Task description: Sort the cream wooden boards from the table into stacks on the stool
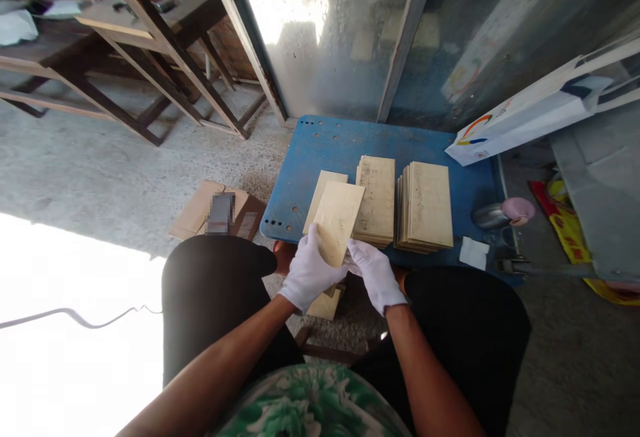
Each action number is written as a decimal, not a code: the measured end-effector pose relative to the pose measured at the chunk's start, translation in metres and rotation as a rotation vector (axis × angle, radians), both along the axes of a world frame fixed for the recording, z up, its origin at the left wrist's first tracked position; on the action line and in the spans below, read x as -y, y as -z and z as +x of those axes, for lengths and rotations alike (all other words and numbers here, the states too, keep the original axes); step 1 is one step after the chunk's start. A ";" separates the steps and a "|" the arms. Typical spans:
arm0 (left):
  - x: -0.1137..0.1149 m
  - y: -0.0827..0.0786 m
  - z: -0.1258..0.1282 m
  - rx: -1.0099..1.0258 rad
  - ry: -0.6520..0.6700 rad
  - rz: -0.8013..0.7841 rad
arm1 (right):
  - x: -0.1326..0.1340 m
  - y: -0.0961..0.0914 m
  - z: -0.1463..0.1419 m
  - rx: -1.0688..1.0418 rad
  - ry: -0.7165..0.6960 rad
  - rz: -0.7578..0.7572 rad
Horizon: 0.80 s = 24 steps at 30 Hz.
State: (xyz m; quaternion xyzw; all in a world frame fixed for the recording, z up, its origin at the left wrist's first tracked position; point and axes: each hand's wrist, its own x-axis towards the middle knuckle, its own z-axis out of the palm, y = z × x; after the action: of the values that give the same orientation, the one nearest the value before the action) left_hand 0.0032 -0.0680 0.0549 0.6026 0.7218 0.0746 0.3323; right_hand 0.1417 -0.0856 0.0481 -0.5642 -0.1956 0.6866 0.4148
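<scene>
Both of my hands wear white gloves. A thin, pale wooden board (340, 217) is tilted up between them, over the near edge of the blue table. My left hand (309, 269) grips its lower left side, thumb on the face. At its lower right edge, my right hand (371, 269) has curled fingers touching the board; the fingertips are partly hidden. Behind the held board another board (325, 187) lies on the table. Just right of it stand a stack of boards (377, 193) with dark specks and a second stack (430, 203).
The blue table (310, 150) meets a metal-framed glass panel (340, 77). On its right are a white paper bag (520, 117), a pink-lidded steel cup (490, 215) and a folded tissue (474, 253). A cardboard box (193, 209) sits left; more boards (325, 305) lie below my hands.
</scene>
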 end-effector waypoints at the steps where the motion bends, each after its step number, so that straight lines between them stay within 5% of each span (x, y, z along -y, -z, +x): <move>1: 0.007 -0.001 0.003 0.008 0.012 0.010 | 0.000 -0.002 0.001 -0.030 -0.008 0.021; 7: 0.039 -0.002 0.015 0.033 0.087 0.014 | 0.009 0.016 0.008 -0.078 0.027 0.012; 12: 0.036 -0.002 0.010 0.066 0.076 -0.043 | 0.015 0.023 0.012 0.028 -0.025 0.040; 15: 0.011 -0.019 0.003 -0.007 0.104 0.052 | 0.017 0.020 0.010 0.016 -0.020 0.061; 19: -0.042 -0.060 -0.004 -0.159 0.395 0.196 | 0.021 0.022 0.005 0.023 -0.092 0.156; 24: -0.089 -0.095 -0.009 -0.183 0.664 -0.049 | 0.027 0.028 0.001 0.111 -0.276 0.304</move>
State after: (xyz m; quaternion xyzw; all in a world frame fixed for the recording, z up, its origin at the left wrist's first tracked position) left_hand -0.0055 0.0212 0.1496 0.8005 0.5148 -0.1093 0.2867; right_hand 0.1425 -0.1123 0.0200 -0.5000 -0.3946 0.6674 0.3858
